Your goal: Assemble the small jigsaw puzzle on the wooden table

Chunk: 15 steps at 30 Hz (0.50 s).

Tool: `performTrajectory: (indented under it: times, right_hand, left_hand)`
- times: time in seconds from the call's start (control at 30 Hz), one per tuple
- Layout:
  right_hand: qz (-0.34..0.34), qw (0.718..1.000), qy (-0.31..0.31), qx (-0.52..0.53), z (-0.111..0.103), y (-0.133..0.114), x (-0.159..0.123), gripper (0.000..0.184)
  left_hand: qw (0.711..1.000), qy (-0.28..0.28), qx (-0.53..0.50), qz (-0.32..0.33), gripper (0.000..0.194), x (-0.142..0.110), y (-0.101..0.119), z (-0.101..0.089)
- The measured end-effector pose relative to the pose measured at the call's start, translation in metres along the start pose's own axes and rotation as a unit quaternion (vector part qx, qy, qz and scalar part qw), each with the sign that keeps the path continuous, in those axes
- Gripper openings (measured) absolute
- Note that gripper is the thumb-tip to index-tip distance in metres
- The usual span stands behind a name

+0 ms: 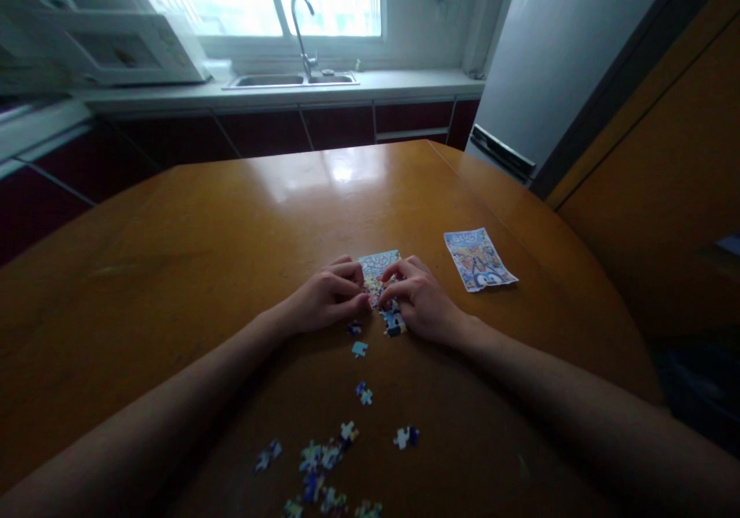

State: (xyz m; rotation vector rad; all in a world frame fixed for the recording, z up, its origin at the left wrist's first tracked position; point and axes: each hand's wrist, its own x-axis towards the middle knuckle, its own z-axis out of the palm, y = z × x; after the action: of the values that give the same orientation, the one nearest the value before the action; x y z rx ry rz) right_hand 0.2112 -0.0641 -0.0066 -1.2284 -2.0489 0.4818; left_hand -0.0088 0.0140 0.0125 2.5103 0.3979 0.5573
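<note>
Joined puzzle: the partly assembled picture (378, 262) lies flat on the bench (243, 225), between the two hands, its far edge in plain view and its middle partly covered by fingers.
Long axis: it runs roughly away from the person, with the blue near end (395, 322) set toward the right.
Left hand (324, 298): at the left edge of the joined puzzle, fingers curled, thumb on the near side; whether they grip a piece cannot be told.
Right hand (426, 306): over the right side, fingers bent and reaching leftward across the picture; whether they pinch anything is hidden.
Nearer hand: the right, judging by the blue near end, which lies just beside its thumb side; the left fingers face it from across the near left side.
Closest loose pieces: a dark piece (354, 327) lies just on the near side of the left thumb, and a light-blue piece (359, 348) a little closer to the person.
Other pieces: a small clump (364, 393), a white and dark-blue clump (406, 437), another at the left (267, 455), and a scattered heap (312, 483) nearest the person.
Printed sheet (477, 260): flat, right of the right hand, apart from it.
Beyond: a sink (269, 80) under the window.
</note>
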Motion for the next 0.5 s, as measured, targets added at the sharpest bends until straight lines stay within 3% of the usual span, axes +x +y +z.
performTrajectory:
  times: [0.33, 0.5]
  right_hand:
    - [0.002, 1.0, -0.004, 0.01, -0.0013, -0.0021, 0.0001, 0.033]
    - [0.033, 0.995, 0.086, 0.046, -0.0002, 0.0007, 0.0013, 0.037]
  left_hand:
    - [1.0, -0.018, -0.001, -0.007, 0.033, -0.0004, 0.0005, -0.0012]
    - [0.999, 0.033, 0.001, -0.026, 0.038, -0.0013, -0.0004, -0.0002]
